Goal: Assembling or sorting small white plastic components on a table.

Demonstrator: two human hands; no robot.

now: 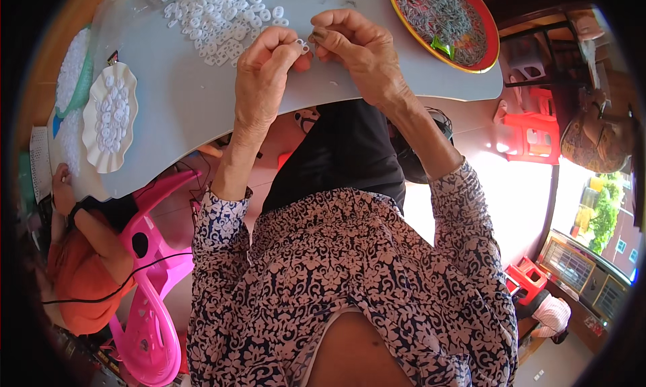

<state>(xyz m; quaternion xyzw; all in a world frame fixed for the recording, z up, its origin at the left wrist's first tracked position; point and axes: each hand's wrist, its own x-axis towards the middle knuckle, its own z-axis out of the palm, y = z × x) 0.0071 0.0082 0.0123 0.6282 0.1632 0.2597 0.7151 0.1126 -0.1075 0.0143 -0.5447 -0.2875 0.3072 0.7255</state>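
My left hand (269, 67) is closed, pinching a small white plastic piece with a hole (302, 46) between thumb and fingertips. Close beside it my right hand (360, 54) is also closed in a pinch, its fingertips nearly touching the piece. What the right fingers hold is too small to make out. Both hands are raised above the near edge of the grey table (195, 111). Beyond my left hand spreads a loose pile of similar white plastic pieces (219, 13). To the right of my right hand sits a red round tray (490, 23) full of thin grey metal parts.
A scalloped white dish (92, 141) of white pieces stands at the left, beside bags of white bits (70, 71). A green wrapper (443, 47) lies in the tray. A person in orange (87, 279) sits near a pink chair (151, 333). Red stools (531, 136) stand right.
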